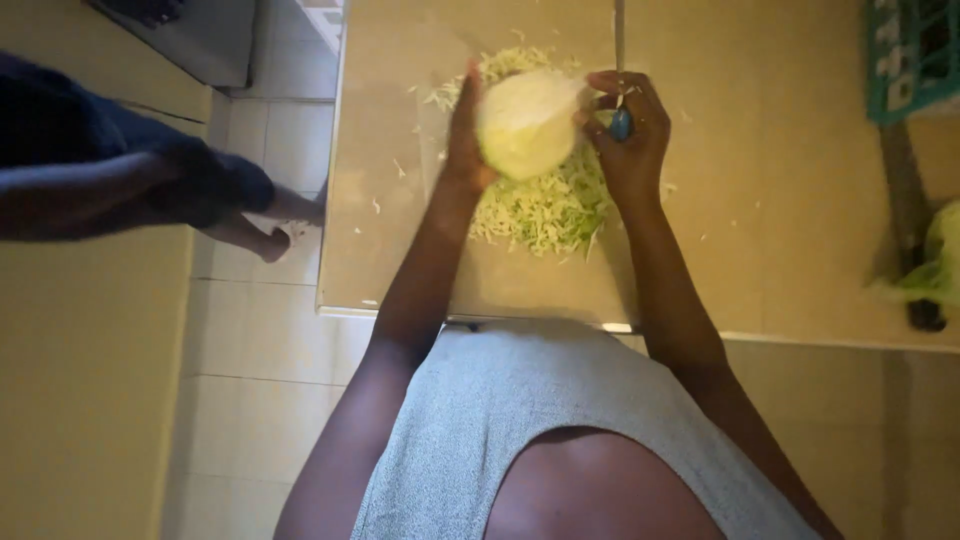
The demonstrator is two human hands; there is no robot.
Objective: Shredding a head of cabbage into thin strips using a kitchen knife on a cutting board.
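A pale beige surface (780,230) fills the upper part of my view, its near edge running across just above my grey top, with a white tiled floor (255,340) off to the left. In the middle of the surface lies a heap of shredded cabbage (545,205), thin pale green strips, with a few loose bits scattered around it.

My left hand (462,140) presses flat against the left side of a cabbage half (525,120), fingers pointing away from me, steadying it above the heap. The cabbage half is rounded and pale yellow-green, and it sits right on top of the shreds. My right hand (625,130) curls shut around a knife (620,80); its blue handle shows between my fingers and the narrow blade runs straight away from me toward the top edge of the view. That hand's fingertips touch the right side of the cabbage half, so the head is held between both hands.

At the far right a teal plastic crate (910,55) stands on the surface, and below it something green (935,260) lies beside a dark long object I cannot make out. On the left, another person's bare feet (280,225) and dark clothing show above the floor tiles.
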